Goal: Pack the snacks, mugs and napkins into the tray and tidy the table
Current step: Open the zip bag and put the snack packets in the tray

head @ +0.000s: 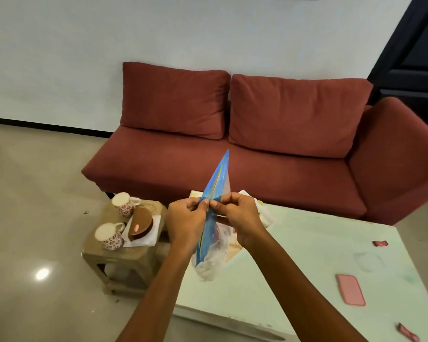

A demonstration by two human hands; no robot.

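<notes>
A blue and clear plastic snack bag [214,183] stands on edge in the air above the near-left corner of the pale green table [307,255]. My left hand [184,219] and my right hand [235,213] both pinch it at its middle, fingertips touching. On a small wooden stool [116,253] to the left stand two floral mugs, one at the back [124,203] and one at the front [109,235]. Beside them a brown half-round container [141,222] rests on white napkins [146,239]. More paper [265,208] lies on the table behind my right hand, partly hidden.
A red sofa [257,154] runs along the far side of the table. On the table's right part lie a pink phone case [350,289], a small red wrapper [380,243] and another red wrapper [408,332] near the front edge. Shiny floor [35,218] stretches to the left.
</notes>
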